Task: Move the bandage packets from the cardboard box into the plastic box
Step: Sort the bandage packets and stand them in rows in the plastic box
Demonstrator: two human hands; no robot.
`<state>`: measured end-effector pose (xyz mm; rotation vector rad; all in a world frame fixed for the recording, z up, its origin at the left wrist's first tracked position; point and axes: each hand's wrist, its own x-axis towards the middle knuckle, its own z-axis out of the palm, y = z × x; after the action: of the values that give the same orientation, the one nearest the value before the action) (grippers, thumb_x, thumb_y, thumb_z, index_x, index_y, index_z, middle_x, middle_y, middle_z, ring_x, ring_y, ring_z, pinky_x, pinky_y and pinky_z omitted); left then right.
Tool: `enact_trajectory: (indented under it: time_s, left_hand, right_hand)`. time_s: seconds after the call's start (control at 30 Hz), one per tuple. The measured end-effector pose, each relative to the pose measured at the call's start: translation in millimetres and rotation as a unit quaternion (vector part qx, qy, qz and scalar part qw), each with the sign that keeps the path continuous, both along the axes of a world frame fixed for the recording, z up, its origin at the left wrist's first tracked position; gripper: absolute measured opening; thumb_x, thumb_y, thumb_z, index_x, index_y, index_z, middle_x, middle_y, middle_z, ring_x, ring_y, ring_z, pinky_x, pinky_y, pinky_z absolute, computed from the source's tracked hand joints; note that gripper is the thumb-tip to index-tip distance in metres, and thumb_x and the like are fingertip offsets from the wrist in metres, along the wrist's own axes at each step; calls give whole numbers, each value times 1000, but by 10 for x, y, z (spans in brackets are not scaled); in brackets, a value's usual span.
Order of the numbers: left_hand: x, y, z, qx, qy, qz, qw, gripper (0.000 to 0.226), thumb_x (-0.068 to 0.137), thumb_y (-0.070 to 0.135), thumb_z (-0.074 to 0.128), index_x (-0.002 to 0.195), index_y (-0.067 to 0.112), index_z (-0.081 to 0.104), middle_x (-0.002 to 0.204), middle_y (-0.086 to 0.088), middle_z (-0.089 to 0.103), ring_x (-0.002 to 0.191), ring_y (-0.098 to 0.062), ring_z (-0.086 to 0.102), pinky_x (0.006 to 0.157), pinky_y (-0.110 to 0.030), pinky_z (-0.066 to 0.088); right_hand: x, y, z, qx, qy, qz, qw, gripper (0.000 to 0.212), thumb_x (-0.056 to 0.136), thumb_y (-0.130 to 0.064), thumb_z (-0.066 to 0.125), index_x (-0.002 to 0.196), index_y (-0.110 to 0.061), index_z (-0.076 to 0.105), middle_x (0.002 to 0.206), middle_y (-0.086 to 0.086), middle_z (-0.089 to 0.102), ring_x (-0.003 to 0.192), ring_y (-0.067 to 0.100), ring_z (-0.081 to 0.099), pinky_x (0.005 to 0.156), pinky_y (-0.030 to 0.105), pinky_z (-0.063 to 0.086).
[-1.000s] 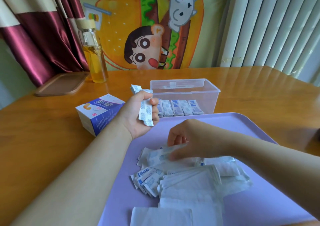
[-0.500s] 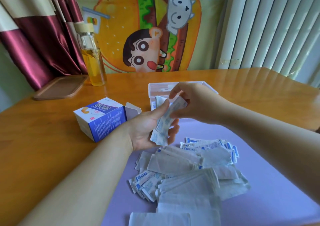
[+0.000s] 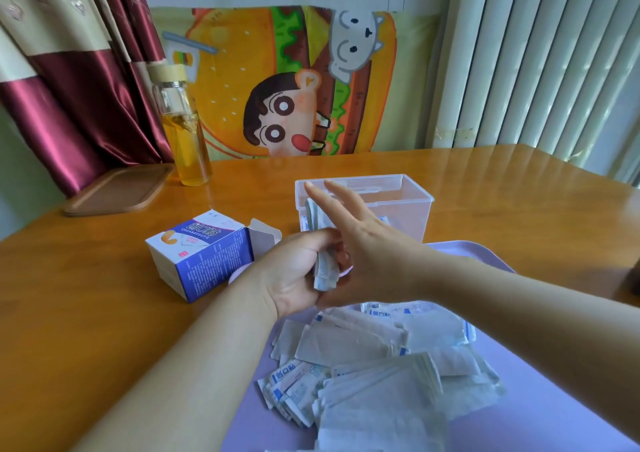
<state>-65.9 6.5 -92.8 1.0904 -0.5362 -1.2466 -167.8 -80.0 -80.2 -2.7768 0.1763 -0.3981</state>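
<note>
A person's left hand (image 3: 294, 271) has its grip clamped on a small stack of bandage packets (image 3: 325, 271); the right hand (image 3: 363, 243), fingers spread and holding nothing, crosses just above it. Beyond the grip, the clear plastic box (image 3: 412, 205) holds a few packets already. Left of the grip the cardboard box (image 3: 204, 254) lies open (contents unseen). Below the grip, a large packet pile (image 3: 374, 365) waits on the purple tray (image 3: 554, 417), so most work appears left.

I have one view only, from the head: it looks forward and down across the wooden table (image 3: 86, 299), close over both forearms, toward the curtained wall.
</note>
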Motion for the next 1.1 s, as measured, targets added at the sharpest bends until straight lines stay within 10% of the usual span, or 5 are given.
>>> enact_trajectory:
  time_s: [0.17,0.6,0.8,1.1]
  left_hand:
    - [-17,37,54,3,-51,-14,999,17,93,16,51,78,15,58,63,1,51,51,-8,49,51,-23,44]
    - [-8,126,128,35,-192,-3,981,20,96,19,50,76,19,55,55,8,41,45,-5,29,40,-14,24]
    - [180,86,384,20,-250,-29,968,19,91,29,53,89,11,59,54,8,29,46,-5,22,41,-14,19]
    - [438,-274,557,25,-290,-4,957,7,92,17,56,89,11,57,54,7,27,44,-4,21,39,-13,18]
  right_hand:
    - [52,-131,93,-28,-45,23,998,110,63,-29,84,147,-35,13,144,-3,18,115,28,49,89,41,49]
    - [33,-33,424,-86,-6,42,995,74,70,-43,77,136,-30,45,137,-4,33,110,11,50,84,19,40]
    - [158,-330,885,254,-65,29,965,53,82,-4,67,131,-18,52,86,-10,59,76,5,57,78,25,52]
    - [470,-496,744,487,-69,-29,870,11,81,7,63,91,2,63,89,21,64,77,24,59,78,32,54]
